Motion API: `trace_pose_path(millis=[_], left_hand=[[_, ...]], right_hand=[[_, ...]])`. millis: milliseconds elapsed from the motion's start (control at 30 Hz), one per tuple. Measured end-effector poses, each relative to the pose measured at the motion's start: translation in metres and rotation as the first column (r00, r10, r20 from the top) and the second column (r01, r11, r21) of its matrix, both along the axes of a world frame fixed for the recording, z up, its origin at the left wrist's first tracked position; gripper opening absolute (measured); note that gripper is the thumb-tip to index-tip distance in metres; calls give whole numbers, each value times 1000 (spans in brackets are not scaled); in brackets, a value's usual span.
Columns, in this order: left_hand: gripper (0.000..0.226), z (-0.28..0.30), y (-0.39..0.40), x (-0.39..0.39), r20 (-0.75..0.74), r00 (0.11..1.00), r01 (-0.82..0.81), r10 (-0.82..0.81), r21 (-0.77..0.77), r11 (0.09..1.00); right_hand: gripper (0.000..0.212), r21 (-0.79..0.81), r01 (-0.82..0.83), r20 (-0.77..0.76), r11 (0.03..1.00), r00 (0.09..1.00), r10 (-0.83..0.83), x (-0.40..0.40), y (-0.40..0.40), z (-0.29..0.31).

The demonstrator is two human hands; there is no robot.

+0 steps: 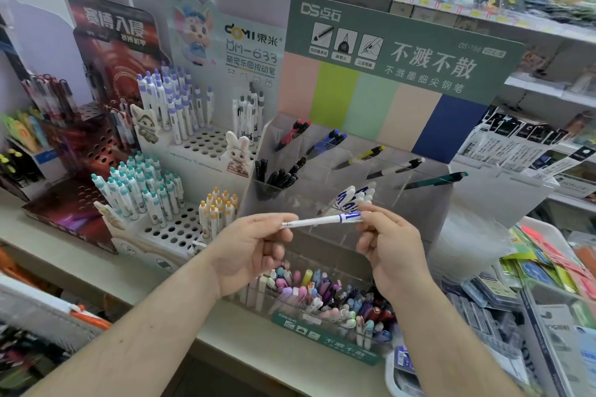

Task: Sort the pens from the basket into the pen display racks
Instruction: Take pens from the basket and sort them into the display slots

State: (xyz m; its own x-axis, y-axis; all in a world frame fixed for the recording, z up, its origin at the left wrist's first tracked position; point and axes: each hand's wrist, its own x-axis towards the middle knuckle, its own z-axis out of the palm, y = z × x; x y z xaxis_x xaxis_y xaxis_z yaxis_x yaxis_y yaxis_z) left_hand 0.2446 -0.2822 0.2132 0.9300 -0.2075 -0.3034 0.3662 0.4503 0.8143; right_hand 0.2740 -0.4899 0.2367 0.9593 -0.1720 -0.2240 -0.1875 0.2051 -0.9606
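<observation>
Our left hand (254, 246) and right hand (392, 243) pinch one white-and-blue pen (322, 221) by its ends, level before the clear rack (419, 203); light, stiff, likely slick—we'd grip mid-barrel.

A white pen (322, 221) with blue print lies level before the clear display rack (416, 203).

green header card (403, 51): "DS", "DS-788" | white rack card (250, 51): "DOMI", "DM-633"
</observation>
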Motion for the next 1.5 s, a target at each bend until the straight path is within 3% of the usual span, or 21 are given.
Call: trace_pose_path(millis=[100, 167, 333, 433, 567, 700, 900, 1100, 1333, 1500], left_hand=[[50, -9, -1, 1, 0, 1000, 5, -5, -293, 956], [61, -12, -3, 0, 18, 999, 35, -31, -368, 929], [41, -10, -7, 0, -27, 1000, -11, 4, -278, 961], [48, -9, -7, 0, -40, 999, -16, 8, -210, 978], [52, -12, -4, 2, -71, 995, -74, 64, -159, 984], [50, -14, -2, 3, -78, 993, -101, 90, -145, 984], [47, -16, 0, 4, -71, 992, -111, 102, -135, 985], [45, -18, 2, 2, -75, 991, -121, 112, -139, 983], [43, -20, -2, 3, -80, 991, -119, 109, -140, 983], [45, -22, -6, 0, -67, 992, -117, 110, -102, 988]], right_hand=[[16, 103, 3, -68, 995, 998, 4, -2, 3, -7], [12, 153, 12, -84, 988, 996, 1, -3, 4, -10], [11, 155, 82, -4, 984, 997, -82, -2, 3, -1], [15, 129, 142, 147, 981, 976, -160, 4, -3, 17], [17, -62, 282, 404, 957, 884, -234, 15, -11, 41], [17, -354, 419, 575, 836, 802, -159, 29, -13, 40], [3, -585, 454, 566, 672, 822, -63, 43, -2, 26], [18, -787, 306, 391, 535, 919, 50, 58, -3, 11], [24, -809, 182, 263, 558, 962, 68, 65, -6, 9], [18, -744, 327, 447, 582, 892, 71, 53, -1, 14]])
